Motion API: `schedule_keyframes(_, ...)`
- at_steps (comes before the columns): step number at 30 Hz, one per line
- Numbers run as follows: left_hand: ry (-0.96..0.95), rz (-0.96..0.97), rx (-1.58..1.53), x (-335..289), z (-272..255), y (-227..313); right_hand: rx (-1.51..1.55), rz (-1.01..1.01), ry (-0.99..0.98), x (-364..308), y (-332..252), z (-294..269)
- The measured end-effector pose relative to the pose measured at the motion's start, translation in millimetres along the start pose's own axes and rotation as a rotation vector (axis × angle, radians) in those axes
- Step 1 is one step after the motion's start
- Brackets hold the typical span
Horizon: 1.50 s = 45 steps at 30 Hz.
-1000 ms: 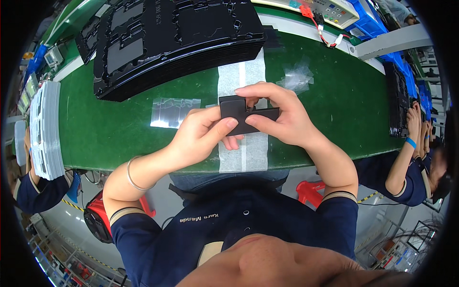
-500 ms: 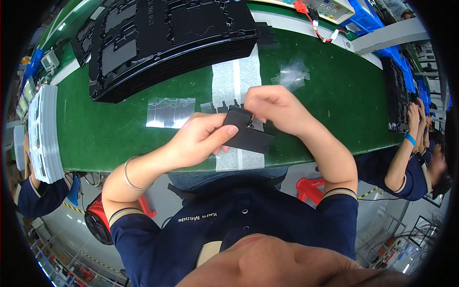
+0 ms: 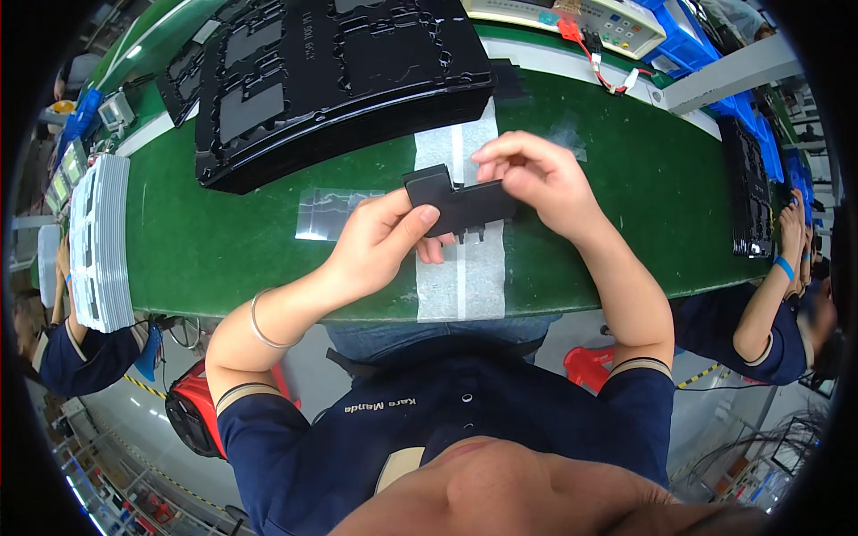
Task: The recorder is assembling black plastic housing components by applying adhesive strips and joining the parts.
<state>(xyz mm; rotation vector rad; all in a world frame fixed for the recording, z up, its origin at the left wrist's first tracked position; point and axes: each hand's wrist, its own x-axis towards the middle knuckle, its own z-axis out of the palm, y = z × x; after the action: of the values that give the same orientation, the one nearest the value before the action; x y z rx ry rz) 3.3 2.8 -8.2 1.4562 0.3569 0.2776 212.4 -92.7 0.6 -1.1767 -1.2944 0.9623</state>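
Note:
A flat black L-shaped piece (image 3: 474, 207), with small tabs along its lower edge, is held over the table. My left hand (image 3: 368, 246) grips its left part, thumb on the upper face and fingers behind. Beside its right end is my right hand (image 3: 552, 186), with fingers loosely bent and apart from the thumb. The thumb lies close to the piece's upper right edge; whether it touches cannot be told. Under the piece runs a pale fabric strip (image 3: 460, 290) with a white line down its middle.
On the green table (image 3: 214, 259), a tall stack of black moulded trays (image 3: 357, 80) stands at the back. Clear film (image 3: 326, 214) lies left of my hands. White trays (image 3: 98, 246) are stacked far left. An instrument (image 3: 594, 27) with red leads is at the back right. Co-workers flank me.
The black piece has been turned in my left hand, its long part now pointing right and its tabs toward me. My right hand's fingers have spread from a closed pinch above it.

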Motion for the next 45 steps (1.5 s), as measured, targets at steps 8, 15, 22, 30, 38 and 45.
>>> schedule_keyframes(8, -0.035, 0.154, 0.372, 3.3, -8.0, 6.7, -0.149, 0.111, -0.052, -4.1, -12.5, -5.0)
schedule_keyframes(15, -0.242, 0.503, 1.023, -4.7, 5.4, -2.7, -0.917, -0.630, 0.188, -19.5, -18.9, -28.2)
schedule_keyframes(22, -0.386, 0.460, 1.074, -2.2, -5.0, -5.7, -0.881, -0.503, -0.265, -59.9, 4.2, -19.3)
schedule_keyframes(30, -0.408, 0.376, 0.988, 7.6, -12.7, -5.0, -0.978, 0.137, -0.286, -62.1, -8.3, -26.8)
schedule_keyframes(38, -0.440, 0.367, 1.051, 11.5, -14.2, -4.8, -0.820, 0.122, -0.270, -52.9, -2.3, -29.8)
schedule_keyframes(45, -0.430, 0.372, 1.072, 11.4, -14.1, -8.8, -0.793, 0.068, -0.316, -49.1, 2.1, -18.9)
